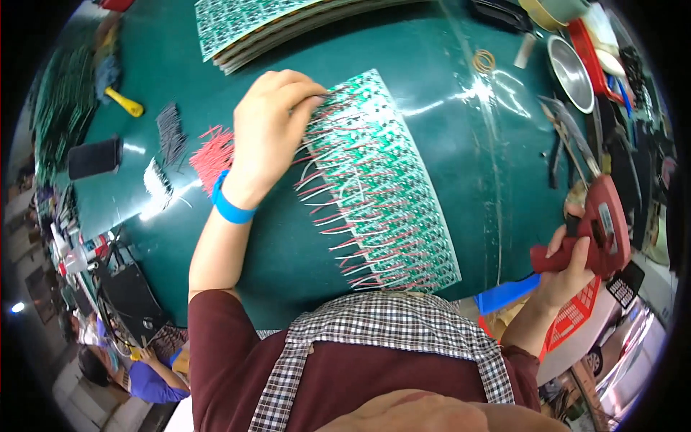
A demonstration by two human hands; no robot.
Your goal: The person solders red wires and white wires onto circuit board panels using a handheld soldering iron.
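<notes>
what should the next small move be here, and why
Perhaps bring the red tool across to where the left hand is pinching. The right hand holds that tool off to the right of the green board, while the left pinches what looks like a thin dark piece at the board's upper left, beyond many red and white wires.

Stacked circuit boards [248, 21], heaped red wires [209, 160] and a wired board [407, 194] on a green worktable [471, 194] marked this as an electronics workshop
</notes>
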